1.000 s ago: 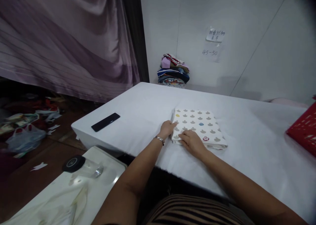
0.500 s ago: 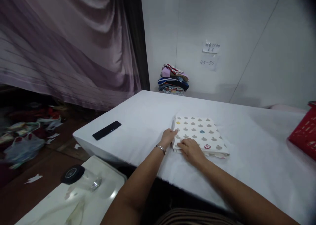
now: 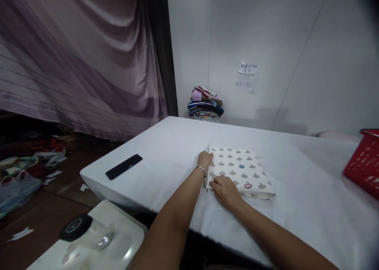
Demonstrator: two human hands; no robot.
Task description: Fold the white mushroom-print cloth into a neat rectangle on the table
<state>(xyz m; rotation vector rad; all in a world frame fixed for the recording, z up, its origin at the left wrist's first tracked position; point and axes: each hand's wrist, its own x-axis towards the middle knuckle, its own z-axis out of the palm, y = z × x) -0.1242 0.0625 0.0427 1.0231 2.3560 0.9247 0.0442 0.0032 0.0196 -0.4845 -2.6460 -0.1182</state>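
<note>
A folded white cloth [image 3: 237,169], printed with rows of grey mushroom-like shapes plus a blue and a red one, lies flat on the white-covered table [image 3: 166,155]. At its left edge, toward the far corner, my left hand [image 3: 205,159] is closed on the fabric; its fingertips are partly hidden. My right hand [image 3: 227,191] rests on top of the near left part, fingers laid out over the cloth. Several layers show along the near edge of the fold.
A black phone [image 3: 124,167] lies on the table's left side. A red basket [image 3: 363,163] stands at the right. Stacked folded fabrics [image 3: 205,106] sit behind the far edge. A clear jar with a black lid [image 3: 76,226] lies on a lower white surface [image 3: 118,212].
My left hand has slid away from me along the cloth's left edge, covering the yellow print. My right hand stays near the same corner. The whole view has shifted slightly.
</note>
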